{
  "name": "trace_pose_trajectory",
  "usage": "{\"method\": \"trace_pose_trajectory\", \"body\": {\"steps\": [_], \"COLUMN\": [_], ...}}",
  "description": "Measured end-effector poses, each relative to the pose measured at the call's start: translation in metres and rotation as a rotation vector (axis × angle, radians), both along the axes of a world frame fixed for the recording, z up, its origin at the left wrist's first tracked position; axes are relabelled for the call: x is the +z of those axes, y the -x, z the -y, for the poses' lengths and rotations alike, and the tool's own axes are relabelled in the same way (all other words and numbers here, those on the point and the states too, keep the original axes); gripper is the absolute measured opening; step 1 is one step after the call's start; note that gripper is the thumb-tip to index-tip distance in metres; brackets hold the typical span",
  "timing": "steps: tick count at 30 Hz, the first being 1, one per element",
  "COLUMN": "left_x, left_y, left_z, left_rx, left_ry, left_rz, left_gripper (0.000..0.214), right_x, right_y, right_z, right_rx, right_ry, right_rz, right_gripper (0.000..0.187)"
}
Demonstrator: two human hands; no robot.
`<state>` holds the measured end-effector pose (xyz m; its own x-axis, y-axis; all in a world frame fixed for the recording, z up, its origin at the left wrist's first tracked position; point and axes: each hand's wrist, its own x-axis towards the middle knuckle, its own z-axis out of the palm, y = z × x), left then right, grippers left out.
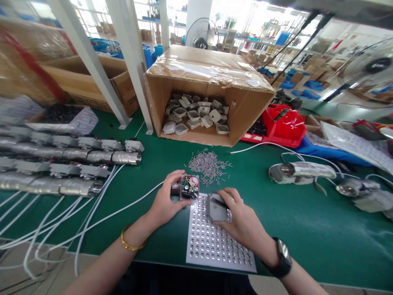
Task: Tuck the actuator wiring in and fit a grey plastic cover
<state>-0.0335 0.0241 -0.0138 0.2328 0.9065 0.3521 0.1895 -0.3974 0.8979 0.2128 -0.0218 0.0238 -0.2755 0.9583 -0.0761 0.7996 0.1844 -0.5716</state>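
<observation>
My left hand (166, 200) is closed around a small device with an open housing (189, 187); a circuit board and red, yellow and white wires show inside it. A white cable (135, 202) runs from behind that hand to the left. My right hand (242, 217) grips a grey housing cover (217, 209) with a dark strip across it, held over a white sheet of round shiny pieces (211, 241). Beyond both hands lies a loose pile of small metal pins, perhaps screws (207, 164).
A cardboard box (248, 119) on its side holds many grey covers (193, 114). Rows of metal cylinders with grey boxes (67, 153) fill the left, their cables hanging over the edge. Finished-looking units (307, 170) and a red bin (284, 127) stand right.
</observation>
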Motion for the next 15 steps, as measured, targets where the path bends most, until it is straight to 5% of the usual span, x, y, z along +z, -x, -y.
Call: {"method": "trace_pose_trajectory", "body": {"steps": [4,7,11,13,15], "left_x": [-0.006,-0.010,-0.012,-0.008,-0.002], "left_y": [-0.001,-0.001,0.001,0.003,0.006], "left_z": [0.000,0.001,0.000,-0.001,-0.001], "left_rx": [0.007,0.041,0.027,-0.011,-0.035], "left_ry": [-0.036,0.003,0.002,-0.057,-0.120], "left_rz": [0.070,0.076,0.052,-0.081,-0.249], "left_gripper": [0.057,0.065,0.092,0.082,0.063], "right_x": [0.010,0.013,0.025,0.028,0.025], "right_y": [0.026,0.059,0.080,0.078,0.075], "right_z": [-0.026,-0.046,-0.050,-0.042,-0.031], "right_rx": [-0.096,-0.002,0.080,0.028,-0.072], "right_ry": [0.111,0.183,-0.019,-0.082,-0.065], "right_rz": [-0.710,-0.929,-0.528,-0.300,-0.292], "right_gripper": [0.072,0.074,0.070,0.074,0.071]}}
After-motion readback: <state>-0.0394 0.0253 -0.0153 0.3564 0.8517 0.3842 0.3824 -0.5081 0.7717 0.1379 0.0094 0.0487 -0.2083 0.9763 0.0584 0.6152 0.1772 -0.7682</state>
